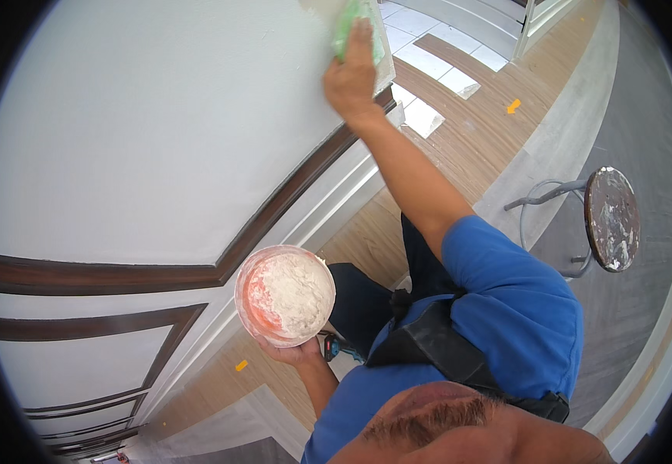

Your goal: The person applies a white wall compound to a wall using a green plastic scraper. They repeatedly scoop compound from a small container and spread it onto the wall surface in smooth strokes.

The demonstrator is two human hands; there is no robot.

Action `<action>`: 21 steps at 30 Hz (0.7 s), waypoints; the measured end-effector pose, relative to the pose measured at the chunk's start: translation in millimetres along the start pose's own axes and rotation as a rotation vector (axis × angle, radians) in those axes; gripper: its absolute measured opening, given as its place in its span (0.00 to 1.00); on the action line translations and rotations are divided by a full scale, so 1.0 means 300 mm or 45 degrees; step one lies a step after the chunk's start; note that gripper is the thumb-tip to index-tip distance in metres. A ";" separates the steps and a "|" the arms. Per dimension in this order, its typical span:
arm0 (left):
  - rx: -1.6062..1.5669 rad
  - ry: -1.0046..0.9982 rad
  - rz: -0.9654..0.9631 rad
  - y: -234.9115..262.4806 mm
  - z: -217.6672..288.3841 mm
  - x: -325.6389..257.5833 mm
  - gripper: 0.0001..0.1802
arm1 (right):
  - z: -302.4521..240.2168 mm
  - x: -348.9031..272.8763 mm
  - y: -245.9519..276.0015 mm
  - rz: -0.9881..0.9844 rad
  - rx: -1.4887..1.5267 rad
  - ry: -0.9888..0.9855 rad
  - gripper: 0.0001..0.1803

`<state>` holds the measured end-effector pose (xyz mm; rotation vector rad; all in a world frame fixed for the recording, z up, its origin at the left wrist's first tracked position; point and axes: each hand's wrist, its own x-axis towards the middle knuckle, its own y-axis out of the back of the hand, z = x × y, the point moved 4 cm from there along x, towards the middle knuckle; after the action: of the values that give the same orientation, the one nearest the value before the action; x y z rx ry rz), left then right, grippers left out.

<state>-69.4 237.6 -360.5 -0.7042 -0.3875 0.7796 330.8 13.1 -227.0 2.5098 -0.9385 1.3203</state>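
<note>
- Evidently we were at a spreading or smoothing step: our right hand held a green tool at the far right end of the white wall panel, close to its corner.
- Our right fingers were gripping that tool, whose exact kind we could not tell; a beige patch lay just left of it.
- Our left hand held the bowl from below, some of its fingers hidden, near and left of our body; pale paste filled much of it.
- We judged that the next move called for light, even pressure by the corner, with the bowl kept level.
- Dark wooden moulding bordered the panel, so paste could have smeared onto it.
- Near our left wrist, a teal-and-black object showed, partly hidden.
- Far off, white tiles interrupted the wood-look floor; a paint-spotted stool stood right, well clear of both hands.
</note>
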 end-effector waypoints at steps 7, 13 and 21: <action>-0.020 0.032 -0.066 -0.033 0.018 -0.005 0.35 | -0.232 -0.326 0.024 -0.358 0.151 0.212 0.40; -0.072 0.009 -0.107 -0.068 0.014 -0.007 0.36 | -0.098 -0.289 0.189 -0.114 0.515 -0.580 0.31; -0.073 0.023 -0.063 -0.046 0.000 0.006 0.37 | 0.067 -0.071 0.087 0.146 0.982 -1.115 0.32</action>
<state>-61.3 232.0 -350.8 -0.7522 -0.4104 0.7171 320.3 -5.8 -259.7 3.8306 -0.7637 0.5978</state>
